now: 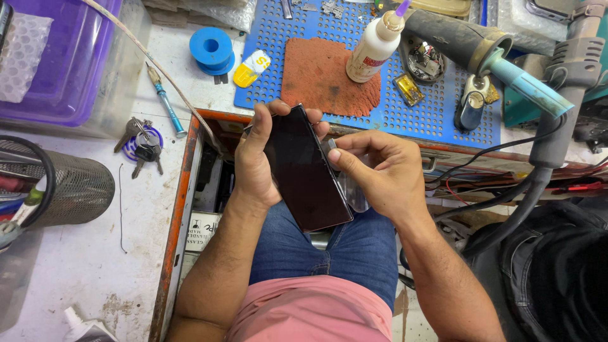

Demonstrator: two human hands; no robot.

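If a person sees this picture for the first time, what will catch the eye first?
First, the dark phone in the centre, gripped by the left hand while the right hand pinches a clear film at its edge. Behind it, a rust-red pad lies on the blue perforated mat, beside a white glue bottle.

Worn white workbench (95,253) (stained), open drawer (209,183) below

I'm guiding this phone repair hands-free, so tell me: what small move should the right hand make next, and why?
Probably keep peeling the clear film off along the phone's right edge. The right hand pinches at that edge with thumb and forefinger, film hangs loose below it, and the left hand grips the opposite side, steadying the dark screen over the lap.
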